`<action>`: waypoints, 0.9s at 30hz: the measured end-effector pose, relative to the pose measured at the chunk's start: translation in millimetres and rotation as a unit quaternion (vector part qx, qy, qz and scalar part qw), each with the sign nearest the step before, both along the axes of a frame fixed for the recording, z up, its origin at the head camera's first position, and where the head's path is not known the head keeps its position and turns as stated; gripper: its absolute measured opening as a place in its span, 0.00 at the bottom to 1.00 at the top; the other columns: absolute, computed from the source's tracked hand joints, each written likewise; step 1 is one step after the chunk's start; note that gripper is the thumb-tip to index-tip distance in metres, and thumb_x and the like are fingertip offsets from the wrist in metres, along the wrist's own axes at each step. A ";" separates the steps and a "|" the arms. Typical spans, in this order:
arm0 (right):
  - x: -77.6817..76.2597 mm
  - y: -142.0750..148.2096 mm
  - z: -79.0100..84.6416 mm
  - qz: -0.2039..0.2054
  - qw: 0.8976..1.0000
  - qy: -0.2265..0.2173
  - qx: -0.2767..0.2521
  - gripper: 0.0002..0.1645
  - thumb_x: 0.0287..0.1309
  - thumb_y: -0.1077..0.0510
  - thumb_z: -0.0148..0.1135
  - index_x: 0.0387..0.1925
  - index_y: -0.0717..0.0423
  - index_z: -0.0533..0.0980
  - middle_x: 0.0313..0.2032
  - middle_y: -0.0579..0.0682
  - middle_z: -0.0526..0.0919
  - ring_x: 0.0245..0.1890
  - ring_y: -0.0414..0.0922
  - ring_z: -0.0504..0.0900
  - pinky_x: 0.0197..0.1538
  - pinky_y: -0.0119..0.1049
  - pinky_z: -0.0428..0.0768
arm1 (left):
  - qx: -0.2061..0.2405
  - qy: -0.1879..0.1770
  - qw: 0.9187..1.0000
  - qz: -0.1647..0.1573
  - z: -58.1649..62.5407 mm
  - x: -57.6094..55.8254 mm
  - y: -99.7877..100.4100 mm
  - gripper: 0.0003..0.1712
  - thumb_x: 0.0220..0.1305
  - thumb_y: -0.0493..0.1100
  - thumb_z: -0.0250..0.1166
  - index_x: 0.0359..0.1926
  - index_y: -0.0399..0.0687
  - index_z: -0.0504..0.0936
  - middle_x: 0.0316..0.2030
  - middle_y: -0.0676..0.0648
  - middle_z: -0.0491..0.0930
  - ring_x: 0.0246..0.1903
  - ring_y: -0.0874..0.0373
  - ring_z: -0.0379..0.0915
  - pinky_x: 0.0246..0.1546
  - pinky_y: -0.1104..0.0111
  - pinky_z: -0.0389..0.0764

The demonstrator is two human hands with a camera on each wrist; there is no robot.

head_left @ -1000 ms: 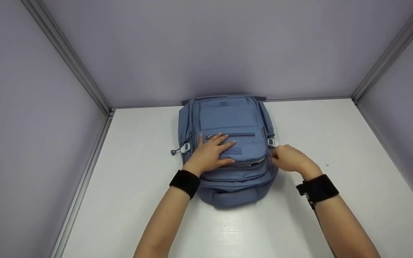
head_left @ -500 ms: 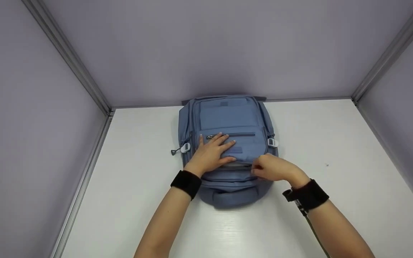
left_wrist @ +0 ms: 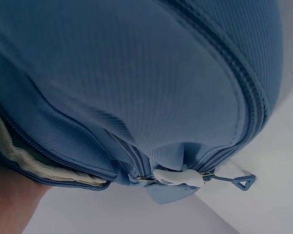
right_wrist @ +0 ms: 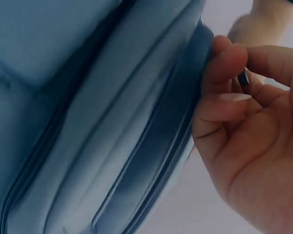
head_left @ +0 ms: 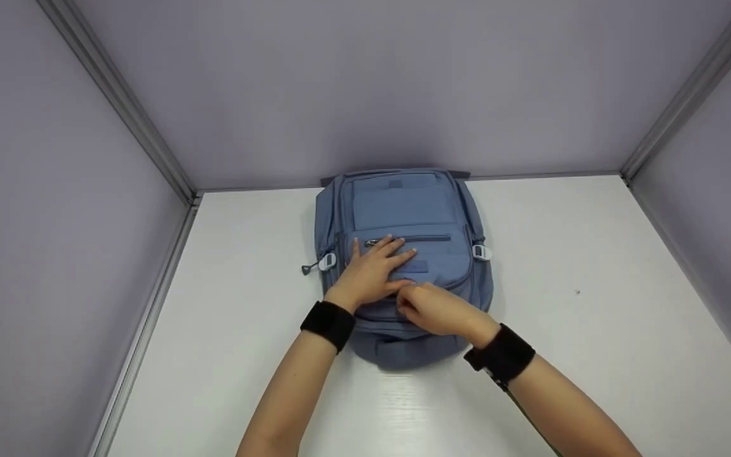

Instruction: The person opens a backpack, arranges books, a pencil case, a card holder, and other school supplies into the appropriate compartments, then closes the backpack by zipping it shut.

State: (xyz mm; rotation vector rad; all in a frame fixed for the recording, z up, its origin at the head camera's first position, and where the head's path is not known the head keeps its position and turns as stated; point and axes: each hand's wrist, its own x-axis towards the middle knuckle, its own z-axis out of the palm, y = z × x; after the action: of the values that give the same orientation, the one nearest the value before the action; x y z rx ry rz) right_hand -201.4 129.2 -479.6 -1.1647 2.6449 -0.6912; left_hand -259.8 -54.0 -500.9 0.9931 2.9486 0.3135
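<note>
A blue backpack (head_left: pixel 410 206) lies flat, its front pocket side facing up. My left hand (head_left: pixel 368 274) rests on the front pocket with fingers spread, just below a short zipper (head_left: pixel 428 238). Close beside the left thumb, my right hand (head_left: pixel 438 310) has its fingers curled at the pocket's zipper line. In the right wrist view a small dark zipper pull (right_wrist: pixel 243 78) shows pinched between the thumb and fingers. An open stretch of pocket with cream lining (left_wrist: pixel 53 170) appears in the left wrist view, next to the left hand.
The backpack sits on a white table (head_left: pixel 245 355) against the grey back wall (head_left: pixel 365 95). White buckles (head_left: pixel 482 252) hang at both sides, the left one beside a cord with a triangular end (head_left: pixel 306 270). Side walls stand left and right.
My right hand has moved left along the pocket's zipper line, from the backpack's right edge to the left thumb. The zipper's right stretch is now closed. The left hand has stayed in place.
</note>
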 end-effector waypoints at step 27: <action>-17.3 21.8 15.8 -0.023 0.994 -0.058 -0.094 0.09 0.62 0.62 0.64 0.43 0.58 0.83 0.30 0.43 0.82 0.27 0.39 0.78 0.32 0.35 0.78 | 0.039 0.201 0.971 -0.121 3.0 25.8 -2.0 0.11 0.61 0.46 0.67 0.25 0.49 0.81 0.25 0.51 0.79 0.31 0.54 0.74 0.45 0.58 0.70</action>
State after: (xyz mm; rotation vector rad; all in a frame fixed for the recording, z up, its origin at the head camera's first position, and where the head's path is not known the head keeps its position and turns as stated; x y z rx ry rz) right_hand -218.7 151.0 -463.8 -1.0742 2.5631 -1.0038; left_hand -234.0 -56.0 -497.9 1.5798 3.1230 0.2492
